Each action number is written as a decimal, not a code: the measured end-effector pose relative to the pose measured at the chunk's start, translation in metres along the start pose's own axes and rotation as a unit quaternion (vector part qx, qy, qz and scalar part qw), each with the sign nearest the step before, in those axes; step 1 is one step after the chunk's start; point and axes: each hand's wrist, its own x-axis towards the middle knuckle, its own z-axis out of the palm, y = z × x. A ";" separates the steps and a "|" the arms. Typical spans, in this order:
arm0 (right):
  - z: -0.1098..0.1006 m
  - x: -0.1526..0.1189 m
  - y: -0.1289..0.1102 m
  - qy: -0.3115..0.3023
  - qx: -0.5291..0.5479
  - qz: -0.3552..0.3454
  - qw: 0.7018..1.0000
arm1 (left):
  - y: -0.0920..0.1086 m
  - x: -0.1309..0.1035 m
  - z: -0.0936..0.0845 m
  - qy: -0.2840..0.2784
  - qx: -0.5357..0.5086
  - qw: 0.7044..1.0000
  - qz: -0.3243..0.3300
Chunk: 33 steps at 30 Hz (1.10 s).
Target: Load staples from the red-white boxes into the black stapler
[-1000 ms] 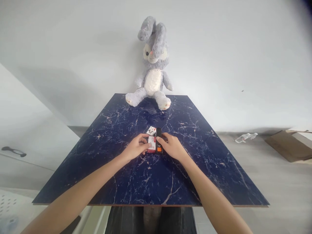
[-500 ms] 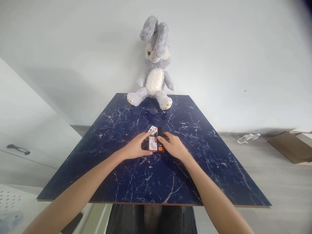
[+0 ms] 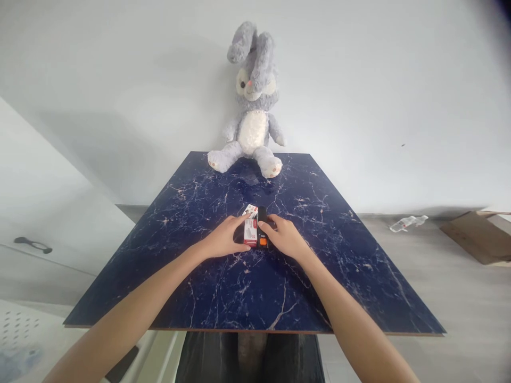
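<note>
Near the middle of the dark blue marbled table, a small white and red box lies side by side with a black object that has an orange patch. My left hand grips the white and red box, thumb at its near end and forefinger at its far end. From the right, my right hand closes on the black object, its thumb on top and its fingers along the far right side. Both items appear to touch each other.
A grey plush rabbit sits at the table's back edge against the wall. Right of the table, a clear plastic bottle and a cardboard box are on the floor. A white cabinet stands at left.
The white and red box has its flap end a little less spread from view, and the camera view has shifted slightly. Both hands keep nearly the same place and hold.
</note>
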 end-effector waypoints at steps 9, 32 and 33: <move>-0.002 0.000 -0.003 -0.004 0.017 0.003 1.000 | -0.007 0.017 -0.012 0.134 0.019 0.990 0.049; 0.000 -0.003 -0.004 0.038 -0.057 0.003 0.998 | -0.017 0.007 0.002 -0.004 0.070 0.998 0.004; -0.001 -0.002 -0.002 0.053 -0.072 0.010 0.996 | -0.015 0.012 0.006 0.003 0.073 0.997 0.006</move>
